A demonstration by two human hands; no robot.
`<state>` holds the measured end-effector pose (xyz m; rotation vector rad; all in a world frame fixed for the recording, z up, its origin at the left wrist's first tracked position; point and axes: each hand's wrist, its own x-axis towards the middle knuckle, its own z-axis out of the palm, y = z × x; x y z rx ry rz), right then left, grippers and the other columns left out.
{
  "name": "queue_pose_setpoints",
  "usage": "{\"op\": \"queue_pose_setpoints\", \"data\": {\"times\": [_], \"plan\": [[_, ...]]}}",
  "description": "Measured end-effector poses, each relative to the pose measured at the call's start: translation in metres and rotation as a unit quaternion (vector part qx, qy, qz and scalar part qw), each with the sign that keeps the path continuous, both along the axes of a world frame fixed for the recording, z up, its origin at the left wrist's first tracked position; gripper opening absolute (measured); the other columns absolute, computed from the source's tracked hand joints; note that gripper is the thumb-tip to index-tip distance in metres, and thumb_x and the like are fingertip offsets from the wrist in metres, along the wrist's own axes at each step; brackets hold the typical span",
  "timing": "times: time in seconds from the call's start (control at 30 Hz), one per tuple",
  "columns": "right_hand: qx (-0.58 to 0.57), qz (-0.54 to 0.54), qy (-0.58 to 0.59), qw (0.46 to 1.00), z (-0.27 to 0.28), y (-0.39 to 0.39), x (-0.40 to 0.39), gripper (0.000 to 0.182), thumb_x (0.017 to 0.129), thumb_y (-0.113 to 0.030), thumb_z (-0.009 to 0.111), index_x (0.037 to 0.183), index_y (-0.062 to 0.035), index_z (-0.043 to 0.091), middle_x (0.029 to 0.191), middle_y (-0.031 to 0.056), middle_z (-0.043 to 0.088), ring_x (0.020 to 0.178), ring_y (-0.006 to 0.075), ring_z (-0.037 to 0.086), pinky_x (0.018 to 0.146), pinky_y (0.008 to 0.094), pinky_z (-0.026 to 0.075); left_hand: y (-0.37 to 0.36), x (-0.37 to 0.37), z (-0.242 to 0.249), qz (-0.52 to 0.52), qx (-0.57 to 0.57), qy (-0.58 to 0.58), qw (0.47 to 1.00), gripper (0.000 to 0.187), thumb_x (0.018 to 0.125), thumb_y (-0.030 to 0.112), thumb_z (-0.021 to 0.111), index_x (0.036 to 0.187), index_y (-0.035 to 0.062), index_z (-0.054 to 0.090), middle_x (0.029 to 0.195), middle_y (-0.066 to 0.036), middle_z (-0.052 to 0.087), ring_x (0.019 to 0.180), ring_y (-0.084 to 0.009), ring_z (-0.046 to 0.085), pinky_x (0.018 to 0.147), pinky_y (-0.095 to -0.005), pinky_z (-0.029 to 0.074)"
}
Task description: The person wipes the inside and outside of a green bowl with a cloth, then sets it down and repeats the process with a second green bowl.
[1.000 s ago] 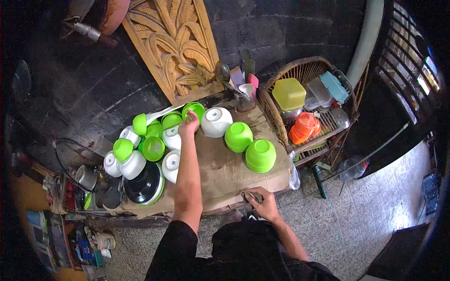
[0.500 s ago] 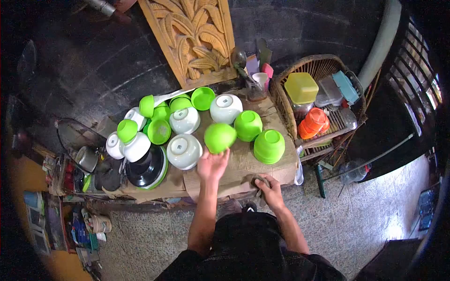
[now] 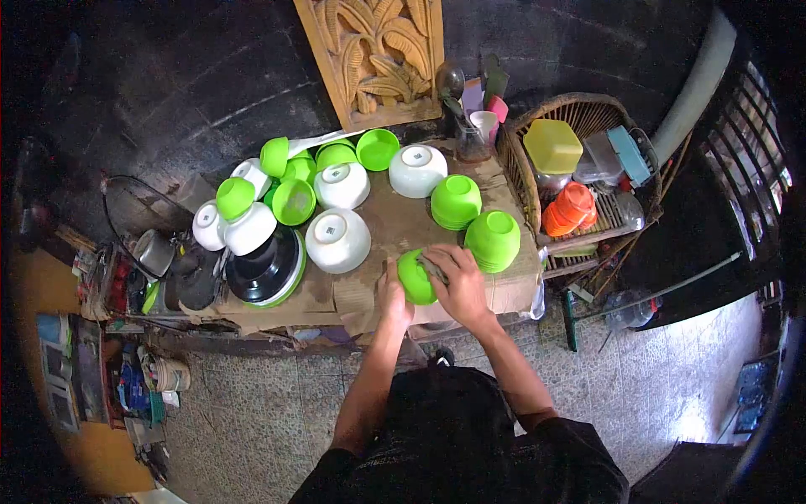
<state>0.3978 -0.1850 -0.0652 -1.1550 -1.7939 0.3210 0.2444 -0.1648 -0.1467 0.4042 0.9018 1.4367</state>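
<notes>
My left hand (image 3: 393,296) holds a green bowl (image 3: 414,277) at the near edge of the cardboard-covered table (image 3: 369,290). Against that bowl my right hand (image 3: 457,281) presses a dark cloth (image 3: 434,267). Just right of my hands stands a stack of upturned green bowls (image 3: 493,239), with another green stack (image 3: 456,202) behind it. A white upturned bowl (image 3: 337,239) sits to the left of my hands.
Several more green and white bowls (image 3: 294,189) crowd the table's far left, beside a black dish (image 3: 264,269). A wicker basket (image 3: 579,118) holds plastic containers at right. A utensil cup (image 3: 474,139) and carved wooden panel (image 3: 378,50) stand at the back.
My left hand reached to the far bowls, took a green bowl and brought it to the near edge. My right hand lifted the cloth from the table edge onto the bowl.
</notes>
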Motion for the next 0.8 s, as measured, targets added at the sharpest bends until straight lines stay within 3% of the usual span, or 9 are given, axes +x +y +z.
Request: {"op": "queue_pose_setpoints", "data": {"times": [0.2, 0.27, 0.4, 0.47, 0.6, 0.8], "plan": [[0.023, -0.049, -0.046, 0.997, -0.008, -0.024, 0.001, 0.041, 0.078, -0.003, 0.076, 0.119, -0.0063, 0.073, 0.122, 0.0131, 0.067, 0.104, 0.0359, 0.063, 0.090, 0.0446, 0.054, 0.004, 0.007, 0.001, 0.030, -0.013, -0.031, 0.999, 0.044, 0.113, 0.037, 0.042, 0.118, -0.0001, 0.066, 0.106, -0.009, 0.071, 0.094, -0.0183, 0.069, 0.085, -0.0359, 0.056], [0.017, -0.021, -0.026, 0.999, -0.008, -0.033, -0.001, 0.039, 0.080, 0.000, 0.074, 0.119, -0.0044, 0.073, 0.121, 0.0150, 0.068, 0.108, 0.0361, 0.063, 0.096, 0.0442, 0.052, 0.003, 0.007, 0.004, 0.021, -0.016, -0.020, 0.999, 0.043, 0.113, 0.036, 0.042, 0.117, 0.0003, 0.066, 0.105, -0.009, 0.071, 0.093, -0.0181, 0.069, 0.082, -0.0354, 0.056], [-0.017, 0.030, -0.030, 0.999, -0.004, -0.039, -0.012, 0.041, 0.077, 0.001, 0.074, 0.118, -0.0060, 0.074, 0.121, 0.0133, 0.069, 0.107, 0.0351, 0.063, 0.096, 0.0439, 0.052, -0.004, 0.006, 0.014, 0.013, -0.046, 0.029, 0.998, 0.040, 0.113, 0.034, 0.044, 0.113, 0.0017, 0.067, 0.103, -0.007, 0.071, 0.092, -0.0172, 0.069, 0.077, -0.0345, 0.057], [0.038, 0.066, -0.059, 0.995, 0.000, -0.025, -0.014, 0.043, 0.075, 0.002, 0.071, 0.117, -0.0089, 0.075, 0.122, 0.0086, 0.069, 0.105, 0.0330, 0.063, 0.093, 0.0433, 0.054, -0.001, 0.001, -0.002, 0.013, -0.034, 0.036, 0.999, 0.040, 0.112, 0.036, 0.044, 0.114, 0.0020, 0.065, 0.105, -0.008, 0.070, 0.093, -0.0181, 0.069, 0.078, -0.0349, 0.057], [0.054, 0.086, -0.101, 0.990, 0.001, 0.006, 0.000, 0.041, 0.075, 0.002, 0.072, 0.114, -0.0102, 0.076, 0.122, 0.0075, 0.070, 0.103, 0.0321, 0.063, 0.091, 0.0413, 0.055, 0.004, 0.000, -0.003, 0.012, -0.029, 0.065, 0.997, 0.039, 0.112, 0.037, 0.045, 0.115, 0.0025, 0.063, 0.107, -0.009, 0.069, 0.095, -0.0192, 0.069, 0.081, -0.0362, 0.058], [0.049, 0.015, -0.094, 0.994, 0.005, -0.003, 0.016, 0.035, 0.078, 0.000, 0.073, 0.112, -0.0088, 0.075, 0.117, 0.0095, 0.069, 0.099, 0.0333, 0.064, 0.086, 0.0425, 0.056, 0.004, 0.007, 0.001, 0.029, -0.014, 0.025, 0.999, 0.040, 0.112, 0.030, 0.045, 0.115, -0.0014, 0.069, 0.106, -0.009, 0.073, 0.092, -0.0183, 0.070, 0.083, -0.0341, 0.057]]}}
